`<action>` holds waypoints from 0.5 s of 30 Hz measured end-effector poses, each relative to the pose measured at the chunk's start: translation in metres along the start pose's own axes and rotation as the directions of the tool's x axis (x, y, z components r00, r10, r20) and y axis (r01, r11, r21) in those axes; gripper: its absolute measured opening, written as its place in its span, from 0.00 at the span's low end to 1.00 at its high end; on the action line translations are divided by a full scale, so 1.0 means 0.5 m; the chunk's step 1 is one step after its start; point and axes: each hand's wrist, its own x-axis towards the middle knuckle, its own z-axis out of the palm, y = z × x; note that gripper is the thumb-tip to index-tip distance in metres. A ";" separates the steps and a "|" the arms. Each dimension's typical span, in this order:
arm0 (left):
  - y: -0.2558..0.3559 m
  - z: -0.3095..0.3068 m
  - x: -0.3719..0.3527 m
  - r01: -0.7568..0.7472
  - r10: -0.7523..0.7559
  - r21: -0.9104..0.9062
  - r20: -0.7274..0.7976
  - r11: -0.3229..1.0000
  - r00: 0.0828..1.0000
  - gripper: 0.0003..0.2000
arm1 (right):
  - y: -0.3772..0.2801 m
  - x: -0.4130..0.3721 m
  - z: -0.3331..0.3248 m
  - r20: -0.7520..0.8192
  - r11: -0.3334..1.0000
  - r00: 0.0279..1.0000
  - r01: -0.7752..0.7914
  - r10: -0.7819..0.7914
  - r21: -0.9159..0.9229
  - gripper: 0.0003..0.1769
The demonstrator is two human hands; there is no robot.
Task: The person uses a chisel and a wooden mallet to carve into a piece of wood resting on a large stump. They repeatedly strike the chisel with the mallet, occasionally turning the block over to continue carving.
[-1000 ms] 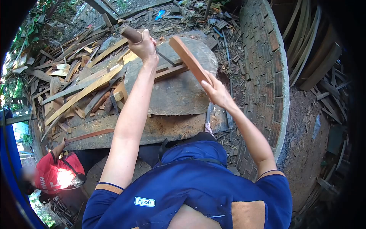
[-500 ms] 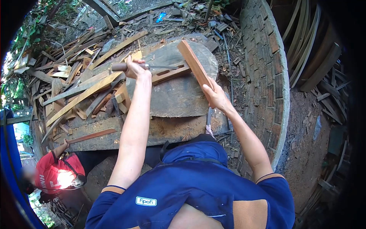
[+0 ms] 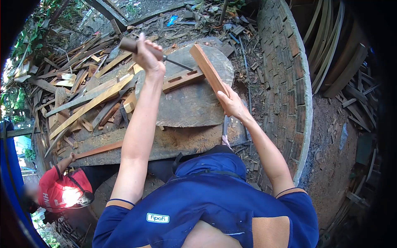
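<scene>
My left hand (image 3: 148, 54) is closed round the brown wooden handle of a chisel (image 3: 178, 63). The chisel's thin metal blade slants down to the right, its tip at a slot in a short wooden block (image 3: 183, 79). That block has several cut slots and rests on a big round log stump (image 3: 186, 105). My right hand (image 3: 233, 103) grips the lower end of a reddish wooden bar (image 3: 210, 70), which leans up and left across the block's right end.
Scrap wood (image 3: 89, 93) is heaped at the left, and a curved brick wall (image 3: 285, 87) stands at the right. At the lower left a person in red (image 3: 66, 186) holds a long wooden strip (image 3: 99, 149). Curved planks (image 3: 326, 45) lean at the upper right.
My left hand has risen and tilted the chisel, so its handle stands higher and its blade slopes more steeply. The co-worker's strip has shifted slightly. My right hand has hardly moved.
</scene>
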 end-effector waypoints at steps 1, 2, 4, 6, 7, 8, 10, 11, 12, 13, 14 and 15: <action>-0.008 0.014 -0.008 -0.021 0.018 0.049 0.057 0.999 0.998 0.14 | 0.000 0.000 -0.001 -0.002 1.000 1.000 0.000 0.000 -0.002 0.32; -0.020 0.023 -0.012 -0.074 0.065 0.068 0.122 0.995 0.990 0.13 | 0.000 0.000 0.001 -0.007 1.000 1.000 0.005 -0.005 -0.005 0.32; -0.034 0.036 -0.026 -0.084 0.053 0.139 0.211 0.987 0.976 0.14 | -0.005 -0.005 -0.001 0.001 1.000 1.000 -0.011 0.011 -0.023 0.32; -0.052 0.044 -0.033 -0.086 0.042 0.169 0.252 0.982 0.967 0.14 | -0.004 -0.006 -0.002 0.005 1.000 1.000 -0.011 0.011 -0.017 0.33; -0.066 0.047 -0.033 -0.126 0.065 0.216 0.267 0.968 0.962 0.15 | -0.003 -0.005 -0.002 0.014 1.000 1.000 -0.004 0.004 -0.006 0.33; -0.076 0.048 -0.032 -0.167 0.090 0.263 0.282 0.950 0.955 0.15 | -0.003 -0.005 -0.002 0.018 1.000 1.000 -0.005 0.005 -0.007 0.33; -0.081 0.052 -0.034 -0.142 0.047 0.294 0.308 0.945 0.950 0.15 | -0.004 -0.004 -0.004 0.016 1.000 1.000 -0.004 0.004 -0.004 0.33; -0.086 0.054 -0.037 -0.114 -0.001 0.324 0.335 0.939 0.942 0.16 | -0.003 -0.004 -0.003 0.017 1.000 1.000 -0.005 0.005 -0.005 0.33; -0.083 0.062 -0.044 -0.127 0.007 0.317 0.355 0.940 0.935 0.18 | -0.001 -0.003 -0.003 0.019 1.000 1.000 -0.004 0.004 -0.002 0.33; -0.082 0.070 -0.051 -0.126 0.006 0.316 0.356 0.940 0.934 0.18 | 0.000 -0.002 -0.003 0.019 1.000 1.000 -0.002 0.002 0.002 0.33; -0.080 0.079 -0.058 -0.216 0.071 0.320 0.411 0.922 0.909 0.18 | 0.001 -0.002 -0.002 0.018 1.000 1.000 -0.003 0.003 0.001 0.33; -0.074 0.091 -0.062 -0.306 0.133 0.318 0.465 0.897 0.875 0.19 | 0.002 -0.003 -0.001 0.006 1.000 1.000 0.006 -0.006 -0.002 0.33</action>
